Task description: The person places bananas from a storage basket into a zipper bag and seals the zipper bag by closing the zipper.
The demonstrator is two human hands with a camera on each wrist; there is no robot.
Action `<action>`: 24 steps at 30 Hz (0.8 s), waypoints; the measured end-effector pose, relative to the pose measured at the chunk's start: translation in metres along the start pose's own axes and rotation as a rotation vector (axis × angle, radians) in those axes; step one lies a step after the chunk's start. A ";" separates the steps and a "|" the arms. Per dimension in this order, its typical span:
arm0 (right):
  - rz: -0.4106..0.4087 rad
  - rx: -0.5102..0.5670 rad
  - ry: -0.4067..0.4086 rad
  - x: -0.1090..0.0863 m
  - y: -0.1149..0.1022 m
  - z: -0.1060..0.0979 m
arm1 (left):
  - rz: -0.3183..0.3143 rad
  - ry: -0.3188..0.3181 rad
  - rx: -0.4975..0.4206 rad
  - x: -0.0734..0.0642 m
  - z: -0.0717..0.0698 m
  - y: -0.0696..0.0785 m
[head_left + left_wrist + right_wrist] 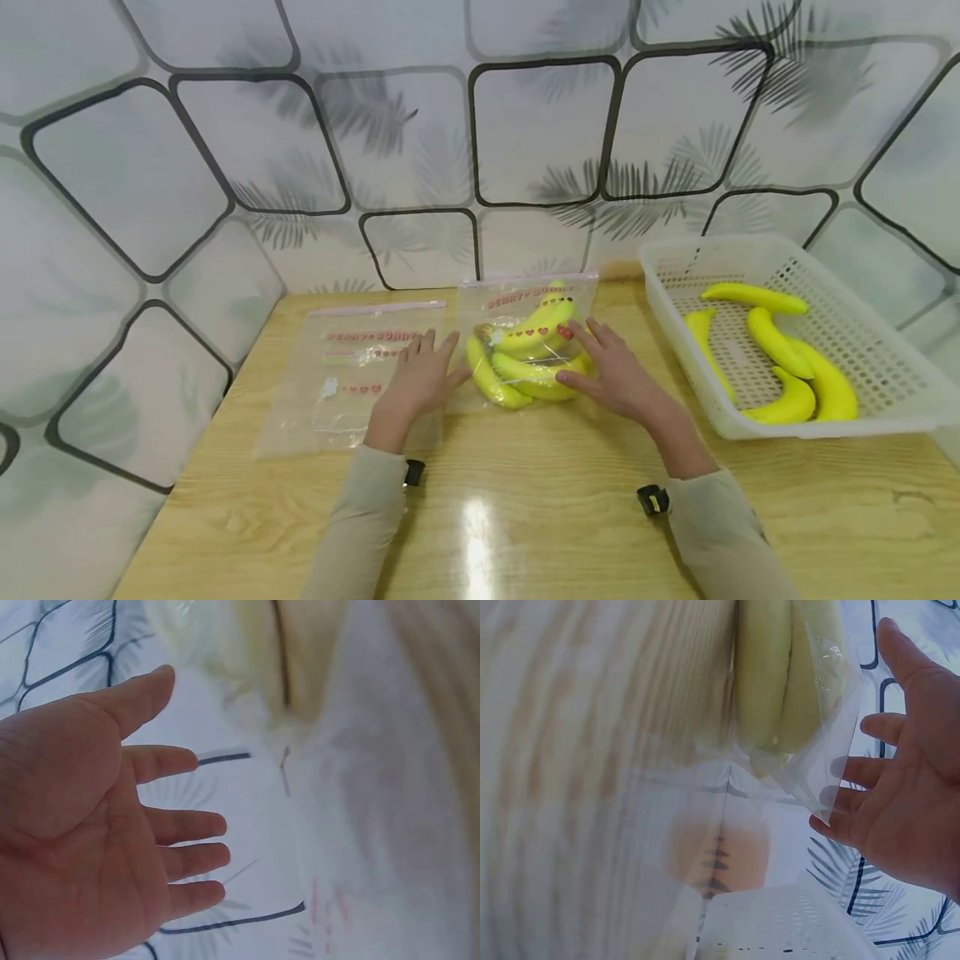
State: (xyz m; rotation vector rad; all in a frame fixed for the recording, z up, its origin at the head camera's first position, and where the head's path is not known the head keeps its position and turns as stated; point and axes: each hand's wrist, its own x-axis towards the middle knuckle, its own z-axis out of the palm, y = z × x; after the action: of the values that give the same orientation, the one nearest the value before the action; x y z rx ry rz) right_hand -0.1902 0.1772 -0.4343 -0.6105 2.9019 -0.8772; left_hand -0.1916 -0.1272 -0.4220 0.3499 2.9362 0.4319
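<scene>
A clear zip bag (480, 298) printed with red lettering and hearts lies on the table with several yellow bananas (536, 385) inside. On its left side is my left hand (422, 379), fingers spread, over the right part of a second, flat zip bag (300, 400). My right hand (618, 367) is at the right edge of the filled bag, fingers extended and overlapping that edge. Both palms show in the wrist views, the left hand (97, 832) holding nothing and the right hand (900, 772) with its fingertips right at the clear plastic beside the bananas (769, 682).
At the right stands a white perforated basket (678, 367) with several more bananas (832, 383) in it. A patterned wall (540, 133) closes off the back of the wooden table (540, 508) and its left side.
</scene>
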 end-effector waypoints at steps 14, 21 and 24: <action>-0.251 -0.090 0.002 -0.006 -0.066 0.017 | -0.134 -0.127 -0.122 -0.070 -0.046 -0.054; -0.429 -0.323 -0.200 0.018 -0.138 0.070 | -0.177 -0.221 -0.046 -0.070 -0.042 -0.070; -0.423 -0.325 -0.287 0.028 -0.165 0.093 | -0.230 -0.231 -0.013 -0.067 -0.040 -0.081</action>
State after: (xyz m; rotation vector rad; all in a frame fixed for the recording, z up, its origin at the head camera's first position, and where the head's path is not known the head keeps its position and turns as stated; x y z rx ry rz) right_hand -0.1424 -0.0075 -0.4215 -1.2904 2.7044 -0.2955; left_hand -0.1515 -0.2298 -0.4002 0.0538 2.7044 0.3516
